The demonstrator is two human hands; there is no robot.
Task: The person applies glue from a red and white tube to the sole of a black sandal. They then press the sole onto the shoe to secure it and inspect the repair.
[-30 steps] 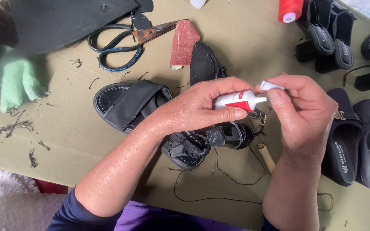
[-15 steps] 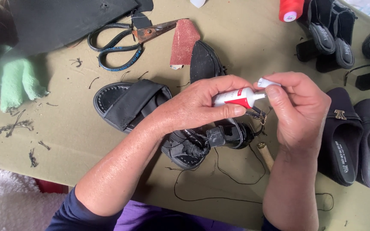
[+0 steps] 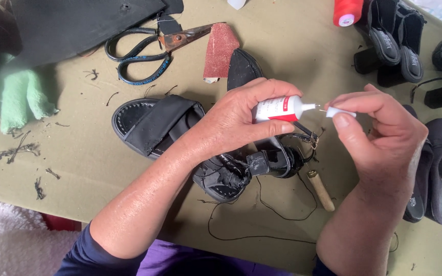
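Left hand [image 3: 231, 125] grips a small white glue tube [image 3: 280, 108] with a red band, fingers wrapped round its body, nozzle pointing right. Right hand [image 3: 379, 138] pinches the white cap [image 3: 339, 112] between thumb and forefinger, just clear of the nozzle tip; a thin pin shows between cap and nozzle. Tube is open, cap off.

Both hands hover above a black strappy sandal [image 3: 246, 168] lying on the olive table [image 3: 78, 158]. Its straps look loose and frayed; no glue visible on them yet, so the sticking looks not yet begun. A second black sandal [image 3: 154, 122] lies just left of it, partly under the left wrist. Black thread [image 3: 262, 225] trails from the sandal towards the table edge, near a wooden-handled tool [image 3: 322, 190].

Further back: scissors [image 3: 149, 48], a scrap of red sandpaper [image 3: 220, 48], a loose black sole piece [image 3: 241, 69], a red thread spool [image 3: 347, 11]. Green cloth [image 3: 24, 94] at far left. More black shoes [image 3: 436, 174] at right, heeled ones [image 3: 390, 41] at top right. Black trimmings scattered on the table.
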